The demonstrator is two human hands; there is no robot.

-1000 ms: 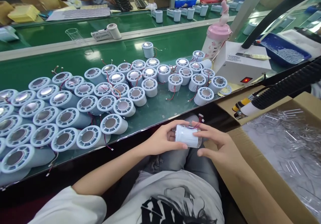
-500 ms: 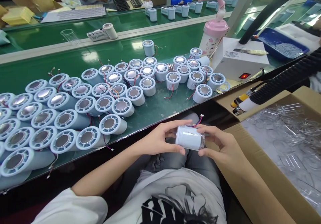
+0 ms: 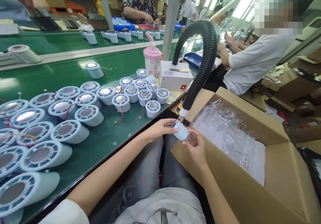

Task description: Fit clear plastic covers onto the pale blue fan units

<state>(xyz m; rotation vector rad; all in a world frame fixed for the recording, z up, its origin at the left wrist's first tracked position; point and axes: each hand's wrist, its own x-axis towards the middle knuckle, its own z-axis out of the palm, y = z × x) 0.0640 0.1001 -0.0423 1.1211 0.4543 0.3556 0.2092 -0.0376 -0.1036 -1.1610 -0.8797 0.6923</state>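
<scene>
Over my lap I hold a light blue cylinder (image 3: 182,133) with both hands. My left hand (image 3: 164,129) grips its left end, thumb along the near side. My right hand (image 3: 197,145) is closed around the right end, where a clear plastic piece shows at the rim. The cylinder is tilted, its right end lower. Right above it is the white end (image 3: 185,113) of a black ribbed hose (image 3: 206,53). Several similar blue cylinders (image 3: 69,130) with round silver tops and thin wires stand on the green bench (image 3: 100,143) to the left.
A white box (image 3: 173,76) with a lit red switch and a pink-lidded cup (image 3: 152,58) stand at the bench's far right. An open cardboard box (image 3: 278,163) of clear plastic pieces (image 3: 225,127) sits to my right. Another person (image 3: 253,56) sits beyond it.
My view has swung to the right, bringing the hose, the cardboard box and a seated person further into sight. The held cylinder is now beside the hose end and more tilted.
</scene>
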